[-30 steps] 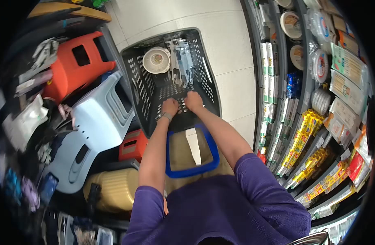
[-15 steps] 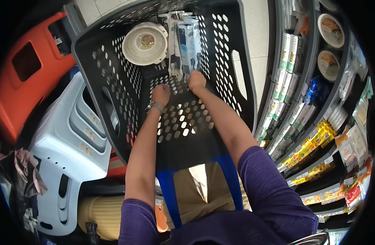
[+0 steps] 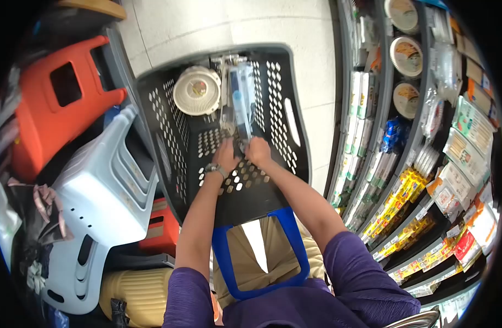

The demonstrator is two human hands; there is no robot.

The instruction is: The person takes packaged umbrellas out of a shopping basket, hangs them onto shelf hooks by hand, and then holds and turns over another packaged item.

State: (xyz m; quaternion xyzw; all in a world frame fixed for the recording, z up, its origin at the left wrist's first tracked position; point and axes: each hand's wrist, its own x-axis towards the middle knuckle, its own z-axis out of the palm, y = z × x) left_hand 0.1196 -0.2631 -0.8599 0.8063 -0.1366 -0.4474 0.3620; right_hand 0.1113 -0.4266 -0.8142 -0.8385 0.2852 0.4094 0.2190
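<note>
Both hands reach into a black perforated shopping basket [image 3: 237,210] with a blue handle [image 3: 221,262]. My right hand [image 3: 258,152] is closed around the near end of a long, slim clear package with light-blue contents [image 3: 244,106]. Just to its left, my left hand [image 3: 225,156], with a watch at the wrist, stretches its slightly blurred fingers forward by another long, clear and silvery package [image 3: 225,104]; whether they touch it I cannot tell. A round cream plastic strainer [image 3: 197,93] with a label sits at the basket's far left.
Light-blue plastic stools [image 3: 100,191] and red-orange ones [image 3: 35,115] crowd the left side, above a ribbed tan container [image 3: 136,292]. Shelves on the right carry boxed rolls [image 3: 355,131], round lidded packs [image 3: 405,56] and yellow packets [image 3: 393,202]. Pale floor tiles [image 3: 180,27] lie beyond the basket.
The basket and its contents appear lower and smaller in view, with more floor visible beyond. My left hand has gone from curled to stretched fingers, closer to the right hand.
</note>
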